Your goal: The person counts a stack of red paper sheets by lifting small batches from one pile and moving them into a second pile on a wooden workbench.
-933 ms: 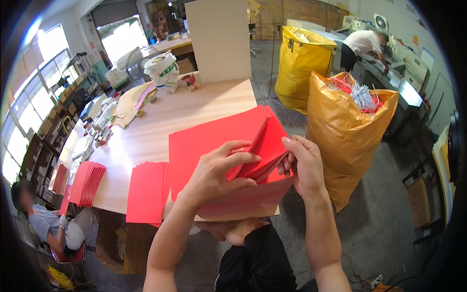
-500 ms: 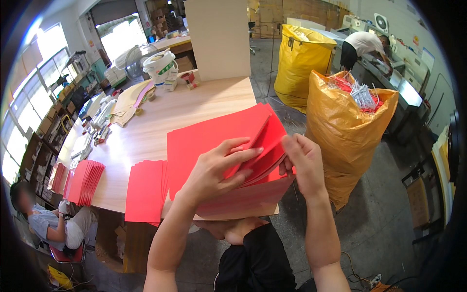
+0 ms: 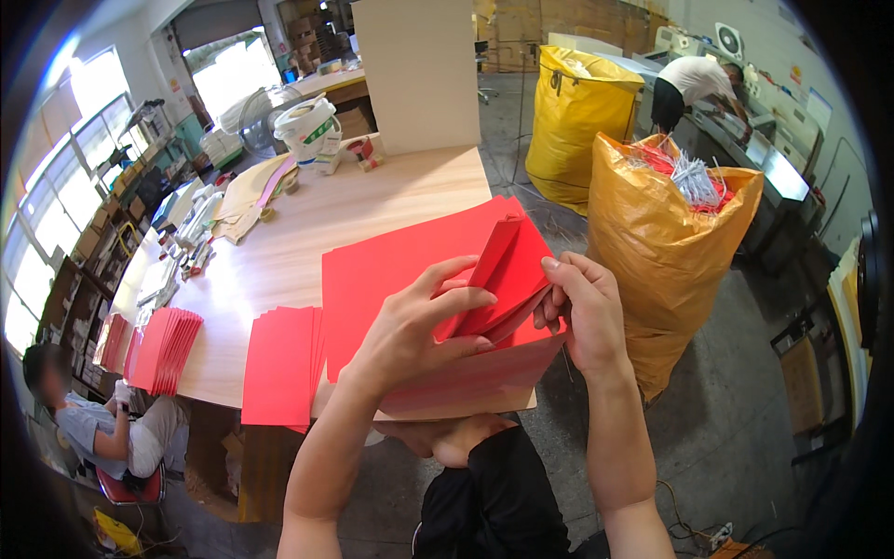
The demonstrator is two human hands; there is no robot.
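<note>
A stack of large red paper sheets [image 3: 386, 270] lies at the front corner of the wooden table. My left hand [image 3: 405, 321] curves around the lifted right-hand part of the top sheet, which is folded up toward the left. Thumb and fingertips of my right hand [image 3: 591, 312] pinch the right edge of the red sheets just beneath. Between the two hands those layers gape apart. A smaller pile of red folded paper pieces [image 3: 279, 365] sits left of the stack, overhanging the front edge. Farther left stands a fanned row of red paper pieces [image 3: 168, 347].
On the table [image 3: 372, 200] are a white bucket [image 3: 305, 129], tape rolls and small tools. Orange [image 3: 652, 252] and yellow [image 3: 570, 140] sacks of scraps stand to the right. One person [image 3: 98, 424] sits at left; another [image 3: 697, 79] bends over a machine at back right.
The top sheet's flap is folded up more steeply to the left, opening a wider gap. My right hand stays at the sheets' edge, its fingers slightly shifted.
</note>
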